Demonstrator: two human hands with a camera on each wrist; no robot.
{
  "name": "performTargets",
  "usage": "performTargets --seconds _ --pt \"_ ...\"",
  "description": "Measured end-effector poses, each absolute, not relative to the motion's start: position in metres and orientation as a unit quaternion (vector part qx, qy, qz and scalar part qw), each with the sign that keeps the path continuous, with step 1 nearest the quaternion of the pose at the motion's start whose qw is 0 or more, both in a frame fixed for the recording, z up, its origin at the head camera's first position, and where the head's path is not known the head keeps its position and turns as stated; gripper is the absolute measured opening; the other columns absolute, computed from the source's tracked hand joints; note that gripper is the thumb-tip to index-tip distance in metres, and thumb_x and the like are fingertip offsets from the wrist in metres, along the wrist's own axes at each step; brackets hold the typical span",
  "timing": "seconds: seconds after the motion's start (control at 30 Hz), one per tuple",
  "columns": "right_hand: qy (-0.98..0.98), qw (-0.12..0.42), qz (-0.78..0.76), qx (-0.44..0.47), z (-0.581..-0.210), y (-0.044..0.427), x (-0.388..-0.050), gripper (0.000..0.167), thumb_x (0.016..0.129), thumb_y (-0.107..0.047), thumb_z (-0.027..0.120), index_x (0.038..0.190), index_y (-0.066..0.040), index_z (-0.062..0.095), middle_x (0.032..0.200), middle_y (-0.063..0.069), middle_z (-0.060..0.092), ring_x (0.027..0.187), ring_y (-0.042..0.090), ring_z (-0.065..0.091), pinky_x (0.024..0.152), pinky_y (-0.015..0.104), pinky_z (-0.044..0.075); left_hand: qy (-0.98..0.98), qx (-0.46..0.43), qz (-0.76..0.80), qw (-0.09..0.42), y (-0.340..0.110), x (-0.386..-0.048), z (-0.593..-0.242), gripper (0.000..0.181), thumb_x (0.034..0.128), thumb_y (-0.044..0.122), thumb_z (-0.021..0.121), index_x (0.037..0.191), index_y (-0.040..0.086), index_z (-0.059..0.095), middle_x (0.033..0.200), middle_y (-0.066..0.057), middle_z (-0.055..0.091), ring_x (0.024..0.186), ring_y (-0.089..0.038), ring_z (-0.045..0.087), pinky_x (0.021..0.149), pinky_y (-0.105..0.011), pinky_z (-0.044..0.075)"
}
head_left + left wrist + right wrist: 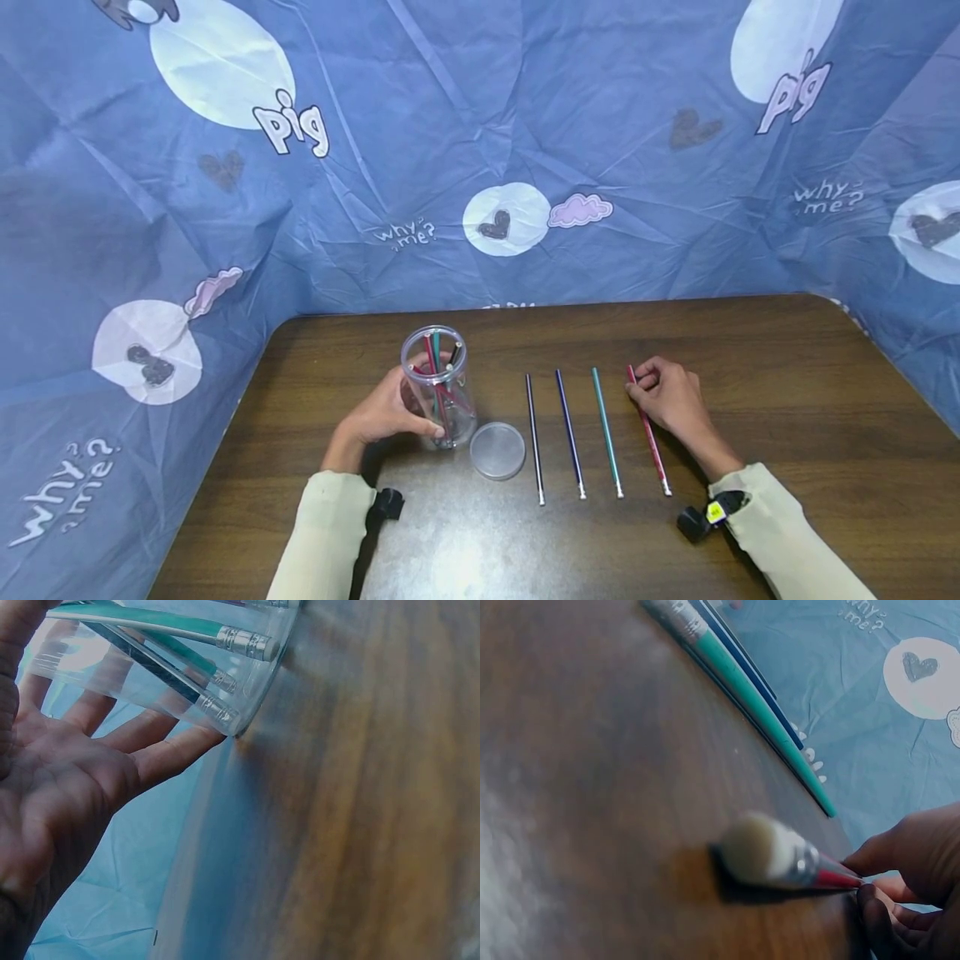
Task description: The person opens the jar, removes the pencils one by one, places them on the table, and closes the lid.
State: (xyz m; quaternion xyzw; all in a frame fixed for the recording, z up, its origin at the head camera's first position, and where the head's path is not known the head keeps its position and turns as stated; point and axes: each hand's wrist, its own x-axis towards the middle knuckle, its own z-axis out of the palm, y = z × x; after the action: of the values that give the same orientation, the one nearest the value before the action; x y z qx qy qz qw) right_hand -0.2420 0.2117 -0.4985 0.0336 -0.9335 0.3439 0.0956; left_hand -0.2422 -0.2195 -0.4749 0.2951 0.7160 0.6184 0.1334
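Observation:
My left hand grips a clear plastic jar, its fingers and thumb wrapped round the side. Several pencils lean inside the jar, and their metal ferrules and erasers show at its bottom in the left wrist view. On the table, my right hand pinches a red pencil near its far end; its white eraser points toward the camera in the right wrist view. A teal pencil, a blue pencil and a dark pencil lie in a row to its left.
A round clear lid lies beside the jar, left of the dark pencil. Everything stands on a brown wooden table. Blue printed cloth hangs behind and at both sides.

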Motion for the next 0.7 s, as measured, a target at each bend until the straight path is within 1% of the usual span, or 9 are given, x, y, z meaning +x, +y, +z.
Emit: performTargets --seconds 0.1,0.2,0.33,0.5,0.63,0.7 --pt "-0.934 0.099 0.342 0.031 -0.4987 0.2124 -0.2424 0.021 0.083 -0.015 0.077 0.094 0.000 0.066 0.078 0.006 0.072 0.063 0.012 0.063 0.066 0.036 0.049 0.719 0.291 0.617 0.133 -0.2199 -0.2419 -0.4747 0.095 0.0641 -0.008 0.087 0.146 0.009 0.042 0.129 -0.016 0.062 0.116 -0.032 0.061 0.096 -0.045 0.052" --pt "-0.934 0.105 0.340 0.022 -0.4982 0.2142 -0.2428 0.025 0.085 -0.020 0.077 0.094 0.000 0.066 0.076 0.006 0.071 0.065 0.016 0.063 0.065 0.035 0.048 0.718 0.292 0.619 0.132 -0.2194 -0.2424 -0.4747 0.096 0.0624 -0.009 0.087 0.145 0.007 0.043 0.129 -0.016 0.062 0.113 -0.034 0.062 0.094 -0.044 0.053" --pt "-0.935 0.105 0.338 0.010 -0.4977 0.2178 -0.2433 0.028 0.086 -0.024 0.076 0.095 0.000 0.065 0.077 0.006 0.069 0.070 0.020 0.063 0.066 0.035 0.046 0.715 0.293 0.621 0.129 -0.2177 -0.2433 -0.4750 0.097 0.0593 -0.012 0.088 0.144 0.004 0.043 0.127 -0.018 0.063 0.106 -0.042 0.063 0.090 -0.043 0.056" --pt "-0.935 0.095 0.343 0.007 -0.4961 0.2192 -0.2435 0.029 0.087 -0.025 0.075 0.098 0.001 0.065 0.079 0.007 0.070 0.072 0.023 0.063 0.067 0.036 0.046 0.712 0.290 0.625 0.131 -0.2167 -0.2423 -0.4740 0.097 0.0583 -0.013 0.087 0.143 0.002 0.043 0.125 -0.020 0.063 0.103 -0.049 0.062 0.088 -0.042 0.057" --pt "-0.934 0.087 0.347 0.004 -0.4950 0.2188 -0.2434 0.032 0.088 -0.028 0.074 0.099 0.001 0.065 0.079 0.006 0.069 0.072 0.021 0.063 0.066 0.035 0.045 0.711 0.290 0.627 0.134 -0.2173 -0.2421 -0.4748 0.097 0.0581 -0.013 0.087 0.144 0.001 0.043 0.126 -0.021 0.062 0.104 -0.048 0.062 0.089 -0.043 0.056" --pt "-0.934 0.093 0.345 0.001 -0.4942 0.2180 -0.2434 0.032 0.088 -0.028 0.074 0.099 0.000 0.065 0.078 0.006 0.068 0.071 0.020 0.061 0.066 0.034 0.044 0.710 0.292 0.626 0.136 -0.2181 -0.2424 -0.4757 0.097 0.0584 -0.013 0.087 0.144 0.002 0.042 0.127 -0.021 0.062 0.105 -0.045 0.063 0.090 -0.043 0.056"
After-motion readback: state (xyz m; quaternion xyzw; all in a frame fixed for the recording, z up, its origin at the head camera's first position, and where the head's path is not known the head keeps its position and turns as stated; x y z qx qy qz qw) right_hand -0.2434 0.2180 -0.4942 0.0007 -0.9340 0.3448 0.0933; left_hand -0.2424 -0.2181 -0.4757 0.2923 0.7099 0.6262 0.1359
